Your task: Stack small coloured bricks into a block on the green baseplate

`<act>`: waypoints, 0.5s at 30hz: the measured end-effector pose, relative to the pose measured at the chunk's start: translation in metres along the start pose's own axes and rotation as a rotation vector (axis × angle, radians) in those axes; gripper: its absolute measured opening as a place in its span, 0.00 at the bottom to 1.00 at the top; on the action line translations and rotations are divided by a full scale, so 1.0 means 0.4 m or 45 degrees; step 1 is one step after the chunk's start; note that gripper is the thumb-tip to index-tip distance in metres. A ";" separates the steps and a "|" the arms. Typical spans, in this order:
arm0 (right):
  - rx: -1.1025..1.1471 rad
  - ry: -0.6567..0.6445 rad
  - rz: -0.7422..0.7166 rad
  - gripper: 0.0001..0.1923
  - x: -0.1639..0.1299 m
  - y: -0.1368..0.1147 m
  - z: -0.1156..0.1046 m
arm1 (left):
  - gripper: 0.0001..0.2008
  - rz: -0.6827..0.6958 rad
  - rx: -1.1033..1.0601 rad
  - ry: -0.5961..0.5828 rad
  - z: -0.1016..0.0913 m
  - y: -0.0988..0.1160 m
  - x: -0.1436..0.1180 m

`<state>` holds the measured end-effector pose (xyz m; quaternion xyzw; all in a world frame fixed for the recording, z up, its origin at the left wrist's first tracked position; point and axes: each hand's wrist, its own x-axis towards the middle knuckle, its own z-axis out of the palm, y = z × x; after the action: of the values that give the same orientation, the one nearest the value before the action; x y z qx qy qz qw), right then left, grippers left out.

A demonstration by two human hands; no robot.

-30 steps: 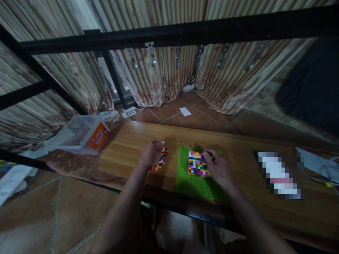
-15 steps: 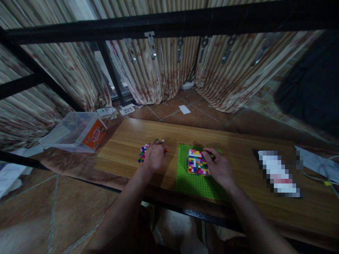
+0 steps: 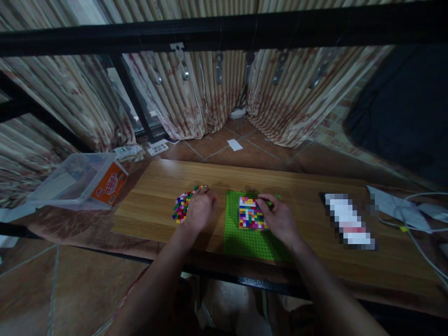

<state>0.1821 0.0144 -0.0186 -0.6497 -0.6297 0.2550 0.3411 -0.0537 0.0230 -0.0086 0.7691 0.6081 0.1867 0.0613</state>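
A loose pile of small multicoloured toy bricks [image 3: 181, 207] lies on the wooden tabletop. My left hand [image 3: 201, 211] is over the pile's right side, fingers curled down; whatever they hold is hidden. On a green studded baseplate [image 3: 233, 242] sits a square block of many-coloured toy bricks [image 3: 249, 215], with white, yellow and pink along its far edge. My right hand [image 3: 278, 218] is at the block's right side, covering part of it. Its thumb and forefinger are pinched near the far right corner, and any brick between them is too small to make out.
A clear plastic tub [image 3: 82, 179] with an orange label is left of the table [image 3: 140, 210]. To the right lie a blurred-out flat object [image 3: 350, 221], a white sheet [image 3: 395, 205] and white cables [image 3: 415, 240]. A black bar [image 3: 224, 35] with hooks crosses above.
The view has turned slightly right, so everything appears farther left. My left hand has shifted a little rightward relative to the loose bricks, uncovering more of them. My right hand stays at the block.
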 end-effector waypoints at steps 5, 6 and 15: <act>0.060 -0.004 0.021 0.20 0.003 -0.002 -0.004 | 0.08 0.060 -0.460 -0.009 -0.006 0.054 -0.004; 0.071 -0.004 0.019 0.20 0.003 -0.002 -0.004 | 0.07 0.085 -0.517 0.007 -0.005 0.069 -0.005; 0.067 0.006 -0.010 0.18 0.002 -0.001 -0.001 | 0.10 0.292 -0.313 0.052 0.024 0.132 0.014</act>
<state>0.1821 0.0150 -0.0180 -0.6386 -0.6246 0.2687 0.3605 -0.0009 0.0164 0.0007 0.8163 0.4899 0.2811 0.1209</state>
